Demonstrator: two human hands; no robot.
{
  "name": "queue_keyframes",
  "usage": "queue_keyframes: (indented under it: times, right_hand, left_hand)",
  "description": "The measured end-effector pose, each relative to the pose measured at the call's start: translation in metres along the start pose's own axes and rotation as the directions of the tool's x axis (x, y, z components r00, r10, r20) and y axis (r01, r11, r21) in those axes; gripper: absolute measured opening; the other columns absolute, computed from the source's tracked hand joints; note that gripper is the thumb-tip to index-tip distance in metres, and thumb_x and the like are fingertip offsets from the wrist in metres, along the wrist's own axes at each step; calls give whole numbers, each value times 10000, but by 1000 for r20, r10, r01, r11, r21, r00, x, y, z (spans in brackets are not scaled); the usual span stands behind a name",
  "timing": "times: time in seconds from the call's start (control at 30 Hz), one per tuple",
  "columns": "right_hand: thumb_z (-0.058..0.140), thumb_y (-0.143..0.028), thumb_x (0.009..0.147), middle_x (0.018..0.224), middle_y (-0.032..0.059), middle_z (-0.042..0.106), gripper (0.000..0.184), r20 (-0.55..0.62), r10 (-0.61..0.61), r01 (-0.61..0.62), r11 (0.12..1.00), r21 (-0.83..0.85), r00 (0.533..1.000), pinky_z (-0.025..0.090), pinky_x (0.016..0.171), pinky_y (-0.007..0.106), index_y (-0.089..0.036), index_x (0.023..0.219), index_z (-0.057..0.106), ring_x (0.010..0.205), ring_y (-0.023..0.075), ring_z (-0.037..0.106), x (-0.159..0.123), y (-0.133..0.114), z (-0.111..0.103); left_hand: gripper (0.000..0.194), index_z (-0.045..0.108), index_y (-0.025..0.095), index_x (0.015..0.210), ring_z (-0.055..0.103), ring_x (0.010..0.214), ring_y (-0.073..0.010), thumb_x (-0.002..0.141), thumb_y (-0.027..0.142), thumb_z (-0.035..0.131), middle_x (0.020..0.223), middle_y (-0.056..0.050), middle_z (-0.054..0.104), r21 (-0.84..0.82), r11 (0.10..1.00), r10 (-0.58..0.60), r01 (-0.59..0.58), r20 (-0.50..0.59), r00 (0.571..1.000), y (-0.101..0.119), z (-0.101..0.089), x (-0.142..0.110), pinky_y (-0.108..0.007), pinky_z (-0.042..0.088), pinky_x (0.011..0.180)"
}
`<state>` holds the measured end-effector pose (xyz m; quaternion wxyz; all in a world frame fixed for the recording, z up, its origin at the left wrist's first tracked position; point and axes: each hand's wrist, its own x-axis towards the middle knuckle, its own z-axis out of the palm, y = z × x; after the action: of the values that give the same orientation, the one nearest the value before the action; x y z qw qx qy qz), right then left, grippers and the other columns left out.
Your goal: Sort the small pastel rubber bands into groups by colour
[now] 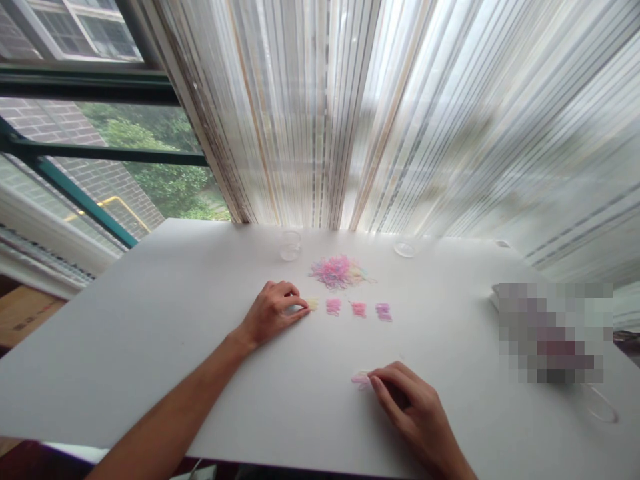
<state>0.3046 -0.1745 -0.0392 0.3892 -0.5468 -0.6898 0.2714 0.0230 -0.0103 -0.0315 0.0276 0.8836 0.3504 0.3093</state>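
Note:
My left hand (274,308) reaches to the table's middle, its thumb and fingertips pinched at the edge of a small yellow group of rubber bands (313,304). To the right of that lie small neat groups of pink rubber bands (333,306), coral rubber bands (359,309) and purple rubber bands (384,311). Nearer to me, my right hand (413,407) is closed in a pinch on a few pale pink and yellowish rubber bands (361,380); its fingers partly hide them. Behind the groups is a loose heap of mixed pastel rubber bands (336,270).
All this lies on a white table (210,280). A clear round container (290,247) and a clear lid (404,249) stand toward the back. At the right is a blurred-out pouch (550,333) with a loop strap. Striped curtains (310,113) and an open window border the far edge.

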Motion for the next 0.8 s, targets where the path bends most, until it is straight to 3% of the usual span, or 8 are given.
queue_keyframes:
  times: [0.33,0.43,0.57,0.67,0.8]
  right_hand:
    - [535,-318,1002,793,43,656,199,-231,44,-52,998,-26,972,484,565,266,-207,965,696,621,153,572,2,1,-5]
    - [544,-289,982,849,46,658,170,-110,62,-70,996,-63,992,507,593,259,-212,994,694,660,155,599,7,1,-13]
    - [589,-210,937,964,41,655,155,183,31,0,986,-168,983,539,743,281,-238,1038,702,784,164,647,19,-4,-28]
    - [581,-172,947,940,23,635,139,269,18,43,974,-221,963,522,741,275,-236,974,701,772,153,638,28,-7,-33]
    - [533,-135,974,917,23,616,145,338,-10,111,953,-281,941,498,746,284,-209,915,643,805,166,621,38,-5,-34]
  left_hand:
    - [140,756,218,891,624,768,-149,959,261,641,833,-29,686,-22,994,106,-108,-71,992,12,-1,4,-291,427,758]
    - [137,739,198,897,629,744,-151,963,239,626,818,-40,692,-125,975,178,-183,-49,983,33,0,9,-274,452,713]
    - [148,732,206,898,635,681,-136,964,241,604,783,-33,700,-312,915,308,-256,131,942,66,11,16,-242,470,646]
    - [134,734,212,904,634,651,-124,943,208,605,785,-22,707,-366,897,327,-248,171,929,79,24,17,-225,450,597]
    - [114,730,208,931,621,619,-118,920,192,618,797,-14,708,-371,908,284,-196,199,938,77,30,14,-225,443,585]
